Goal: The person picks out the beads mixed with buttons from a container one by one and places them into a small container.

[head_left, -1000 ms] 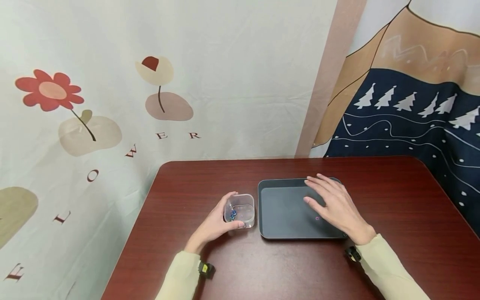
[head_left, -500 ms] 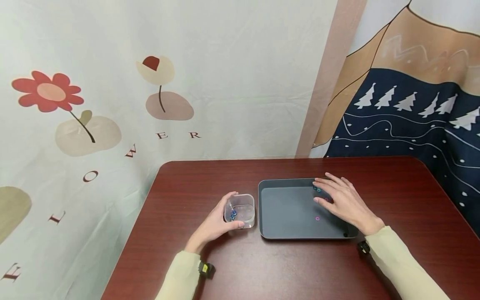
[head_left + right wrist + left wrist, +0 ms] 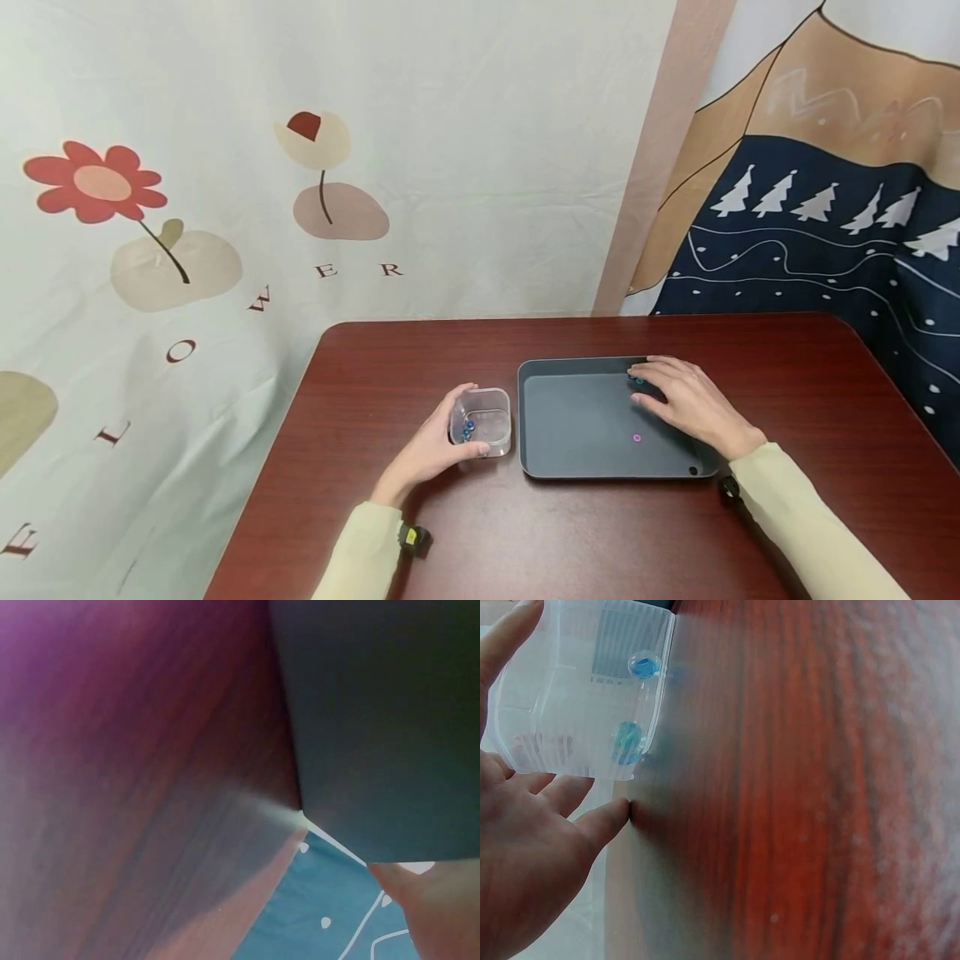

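Note:
My left hand [image 3: 431, 450] grips a small clear plastic container [image 3: 491, 421] between thumb and fingers, just left of a dark grey tray [image 3: 570, 417]. Blue glass marbles [image 3: 644, 665] lie inside along one wall, in the left wrist view and the head view. Over the far right part of the tray is my right hand [image 3: 697, 408], its fingers reaching left with a gap between thumb and fingertips. Small teal-blue pieces [image 3: 637, 380] show right at those fingertips, partly hidden by them. The right wrist view shows mostly the tray's dark side [image 3: 390, 727] and part of the hand.
A small pink ring [image 3: 637, 437] lies in the tray, and a black round spot [image 3: 693, 471] is near its front right corner. Under everything is a reddish-brown wooden table [image 3: 585, 533]. Behind it hang a flower-print cloth [image 3: 480, 167] and a navy tree-print cloth [image 3: 795, 242].
My right hand has moved right across the tray, then lowered its fingers by the teal-blue pieces, which came into sight. My left hand and the container have stayed put.

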`<action>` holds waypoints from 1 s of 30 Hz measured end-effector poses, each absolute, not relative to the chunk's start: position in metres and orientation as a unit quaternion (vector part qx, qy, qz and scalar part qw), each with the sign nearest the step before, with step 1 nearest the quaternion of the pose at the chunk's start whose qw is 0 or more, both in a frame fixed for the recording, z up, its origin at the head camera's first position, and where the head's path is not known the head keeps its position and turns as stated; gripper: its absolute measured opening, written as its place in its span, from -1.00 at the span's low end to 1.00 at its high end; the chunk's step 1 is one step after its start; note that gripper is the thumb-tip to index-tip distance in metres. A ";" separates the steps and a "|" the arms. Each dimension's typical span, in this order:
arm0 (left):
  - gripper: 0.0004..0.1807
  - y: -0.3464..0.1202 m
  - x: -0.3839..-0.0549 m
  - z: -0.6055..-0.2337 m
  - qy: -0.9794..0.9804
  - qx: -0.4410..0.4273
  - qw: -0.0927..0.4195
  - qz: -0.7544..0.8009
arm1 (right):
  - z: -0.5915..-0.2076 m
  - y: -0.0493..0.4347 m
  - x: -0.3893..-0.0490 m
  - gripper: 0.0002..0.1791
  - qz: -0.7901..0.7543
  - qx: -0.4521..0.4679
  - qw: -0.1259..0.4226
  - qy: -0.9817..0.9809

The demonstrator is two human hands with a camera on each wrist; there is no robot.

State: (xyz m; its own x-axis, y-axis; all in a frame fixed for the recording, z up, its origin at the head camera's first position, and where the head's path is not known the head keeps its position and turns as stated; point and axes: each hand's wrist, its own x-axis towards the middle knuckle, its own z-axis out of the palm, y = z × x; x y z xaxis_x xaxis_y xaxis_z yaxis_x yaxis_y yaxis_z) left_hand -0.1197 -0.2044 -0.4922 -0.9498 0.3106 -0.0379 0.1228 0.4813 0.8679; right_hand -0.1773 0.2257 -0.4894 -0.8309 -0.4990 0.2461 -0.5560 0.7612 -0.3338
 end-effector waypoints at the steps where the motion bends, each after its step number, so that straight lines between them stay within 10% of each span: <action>1: 0.07 -0.204 -0.120 -0.492 0.856 0.126 0.095 0.492 | -0.490 0.226 -0.178 -0.50 0.199 0.282 0.071 -0.936; 30: 0.07 -0.205 -0.119 -0.494 0.852 0.126 0.097 0.499 | -0.497 0.220 -0.187 -0.58 0.139 0.296 0.086 -0.941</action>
State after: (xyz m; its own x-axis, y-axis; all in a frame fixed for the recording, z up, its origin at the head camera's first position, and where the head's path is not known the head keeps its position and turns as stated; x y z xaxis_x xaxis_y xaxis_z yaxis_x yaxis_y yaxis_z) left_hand -0.1195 -0.2048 -0.4937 -0.9493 0.3117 -0.0397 0.1176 0.4695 0.8751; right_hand -0.1867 0.2195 -0.4972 -0.8101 -0.5334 0.2432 -0.5809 0.7862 -0.2107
